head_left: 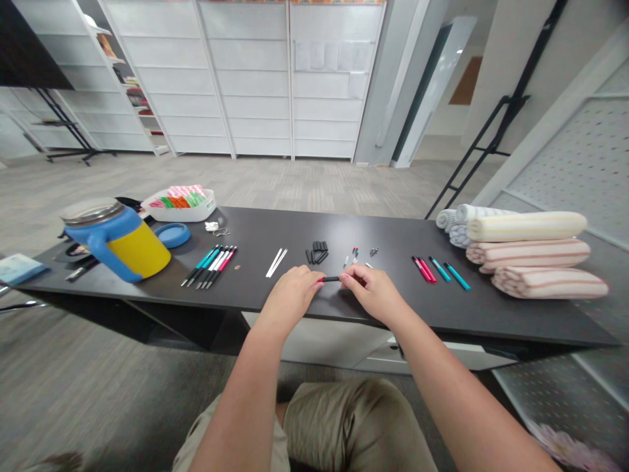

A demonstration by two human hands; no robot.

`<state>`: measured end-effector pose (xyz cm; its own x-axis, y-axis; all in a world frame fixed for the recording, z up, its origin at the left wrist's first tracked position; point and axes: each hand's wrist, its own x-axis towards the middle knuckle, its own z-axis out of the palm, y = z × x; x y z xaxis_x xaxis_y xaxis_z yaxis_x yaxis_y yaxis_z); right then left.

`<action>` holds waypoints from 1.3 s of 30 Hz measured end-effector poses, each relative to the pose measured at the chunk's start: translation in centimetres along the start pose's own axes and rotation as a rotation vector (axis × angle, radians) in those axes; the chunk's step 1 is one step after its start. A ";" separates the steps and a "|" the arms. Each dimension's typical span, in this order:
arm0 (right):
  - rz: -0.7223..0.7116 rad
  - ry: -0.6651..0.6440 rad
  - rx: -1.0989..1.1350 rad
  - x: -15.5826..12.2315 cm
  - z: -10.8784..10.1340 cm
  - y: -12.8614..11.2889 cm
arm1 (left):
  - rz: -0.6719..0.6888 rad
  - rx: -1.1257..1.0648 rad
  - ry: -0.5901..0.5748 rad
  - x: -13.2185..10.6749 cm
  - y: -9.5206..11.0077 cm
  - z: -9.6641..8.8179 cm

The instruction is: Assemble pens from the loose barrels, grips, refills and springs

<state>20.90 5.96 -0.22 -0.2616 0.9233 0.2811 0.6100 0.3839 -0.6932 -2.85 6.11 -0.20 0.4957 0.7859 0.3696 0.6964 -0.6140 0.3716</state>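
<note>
Between both hands, level above the front of the dark desk, is a pen (332, 279) with a black grip and a bit of pink barrel showing. My left hand (297, 288) is closed around its pink end. At the other end, my right hand (369, 288) pinches the tip of the pen; any small part between those fingertips is hidden. Just beyond lie black rubber grips (318, 253), small pen parts (354, 253) and tiny metallic pieces (374, 251). White refills (277, 262) lie to the left, and pink barrels (424, 269) and teal barrels (457, 276) to the right.
Assembled pens (210, 265) lie in a row on the left of the desk (275, 226). Beyond them stand a blue and yellow jug (128, 242), its blue lid (171, 235) and a white basket (181, 213) of colourful packets. Rolled towels (535, 252) are stacked at the right end.
</note>
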 end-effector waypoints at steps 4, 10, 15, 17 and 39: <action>-0.067 -0.024 -0.068 0.0 0.1 -0.3 | 0.005 0.002 0.020 0.0 -0.1 0.1; -0.116 -0.103 -0.093 -0.1 0.3 -0.3 | 0.027 -0.043 0.027 -0.2 -0.3 0.1; -0.086 -0.064 -0.093 -0.1 0.3 -0.3 | 0.048 -0.064 0.035 -0.1 0.0 -0.1; -0.077 -0.055 -0.076 -0.1 0.3 -0.3 | 0.040 -0.059 0.034 0.0 0.3 -0.2; -0.036 -0.036 -0.012 0.0 0.2 0.5 | 0.009 -0.007 0.070 0.0 1.1 -0.7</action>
<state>21.10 6.12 -0.72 -0.3104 0.9080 0.2813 0.6083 0.4172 -0.6752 -2.41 5.35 0.80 0.4644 0.7735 0.4313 0.6882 -0.6217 0.3740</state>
